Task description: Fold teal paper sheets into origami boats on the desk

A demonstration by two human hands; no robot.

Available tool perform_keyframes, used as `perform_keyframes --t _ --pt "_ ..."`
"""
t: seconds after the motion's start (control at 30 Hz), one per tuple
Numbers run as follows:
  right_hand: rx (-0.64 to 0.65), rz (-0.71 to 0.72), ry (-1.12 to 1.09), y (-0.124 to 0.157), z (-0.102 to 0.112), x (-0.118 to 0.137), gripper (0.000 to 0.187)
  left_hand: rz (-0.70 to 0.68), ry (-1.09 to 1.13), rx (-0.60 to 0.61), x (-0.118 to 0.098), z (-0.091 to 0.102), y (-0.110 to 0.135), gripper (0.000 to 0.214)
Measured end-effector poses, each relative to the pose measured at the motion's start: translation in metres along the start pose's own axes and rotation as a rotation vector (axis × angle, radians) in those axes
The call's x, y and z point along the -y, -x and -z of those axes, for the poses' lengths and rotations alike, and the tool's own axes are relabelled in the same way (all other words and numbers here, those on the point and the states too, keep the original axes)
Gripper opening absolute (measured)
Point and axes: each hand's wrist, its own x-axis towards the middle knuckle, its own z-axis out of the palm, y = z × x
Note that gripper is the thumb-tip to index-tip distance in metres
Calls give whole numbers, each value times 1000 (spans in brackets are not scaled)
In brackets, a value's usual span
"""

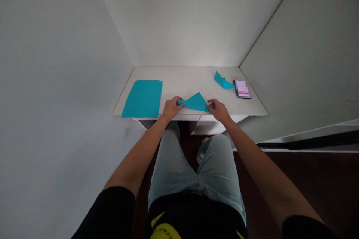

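A folded blue paper boat (197, 102) is at the front of the white desk, with its pointed middle peak facing away from me. My left hand (172, 107) pinches its left end between thumb and fingers. At the opposite end, my right hand (219, 109) grips the right tip the same way. The parts of the paper under my fingertips are hidden.
Flat blue paper (143, 98) lies at the left, its lower edge reaching the front of the desk (185, 76). At the back right stands another blue paper boat (223, 81), beside a phone with a blurred screen (242, 89). Walls enclose the desk.
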Motion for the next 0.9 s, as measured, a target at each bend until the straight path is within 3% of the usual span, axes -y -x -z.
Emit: perform_keyframes --t 0.13,0.37,0.6,0.73,0.9 --pt "-48 8 14 -1 -14 -8 35 -24 -67 -42 9 -9 7 25" --pt "-89 -4 -101 3 -16 -16 35 15 100 -96 16 -12 10 35" --pt "-50 55 -142 11 -14 -16 41 -117 -20 -60 16 -10 15 12" --pt "-79 101 -42 13 -12 -9 28 -230 -134 -14 16 -10 28 15" --pt "-62 203 249 19 -9 7 25 -389 -178 69 23 -9 47 25"
